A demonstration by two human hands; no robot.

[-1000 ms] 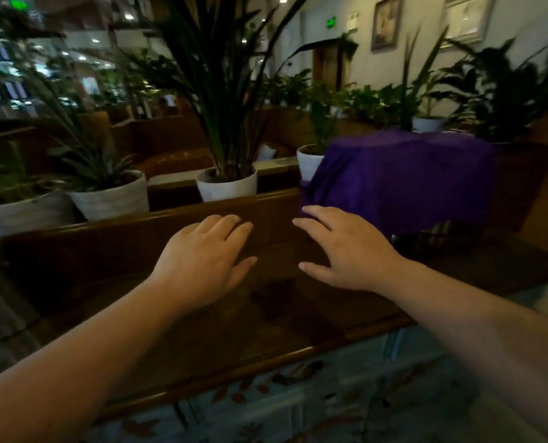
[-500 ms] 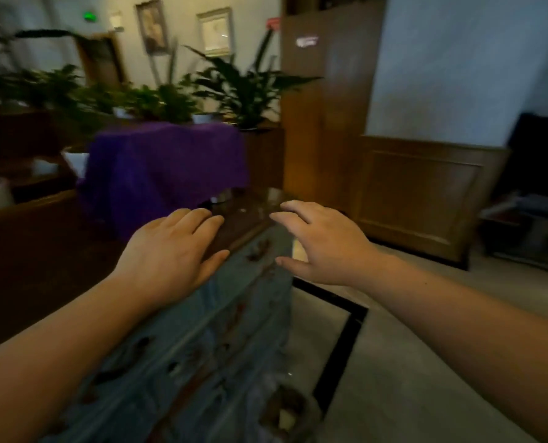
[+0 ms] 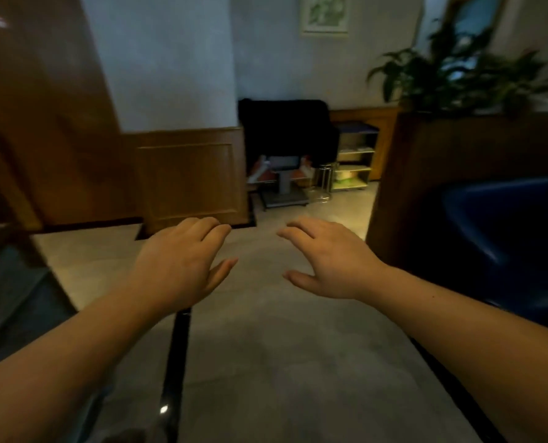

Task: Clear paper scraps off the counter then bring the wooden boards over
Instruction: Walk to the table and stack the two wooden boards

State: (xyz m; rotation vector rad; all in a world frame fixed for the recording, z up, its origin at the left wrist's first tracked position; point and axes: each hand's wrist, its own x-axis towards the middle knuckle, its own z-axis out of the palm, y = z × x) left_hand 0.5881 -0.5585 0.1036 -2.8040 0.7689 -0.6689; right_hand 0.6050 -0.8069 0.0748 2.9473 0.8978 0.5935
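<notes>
My left hand (image 3: 178, 263) and my right hand (image 3: 327, 260) are both stretched out in front of me, palms down, over a grey tiled floor (image 3: 282, 362). The fingers of each are loosely spread and neither hand holds anything. No paper scraps and no wooden boards are in view. Only a dark corner of the counter (image 3: 7, 289) shows at the left edge.
A wood-panelled pillar (image 3: 186, 180) stands ahead on the left. Behind it are a black-draped stand (image 3: 285, 129) and a low shelf (image 3: 352, 164). A wooden planter box (image 3: 442, 174) with a leafy plant (image 3: 451, 75) and a blue seat (image 3: 506, 235) lie to the right.
The view has swung right, away from the counter, the purple cloth and the potted plants, onto open floor. Both hands have stayed out in front, holding nothing.
</notes>
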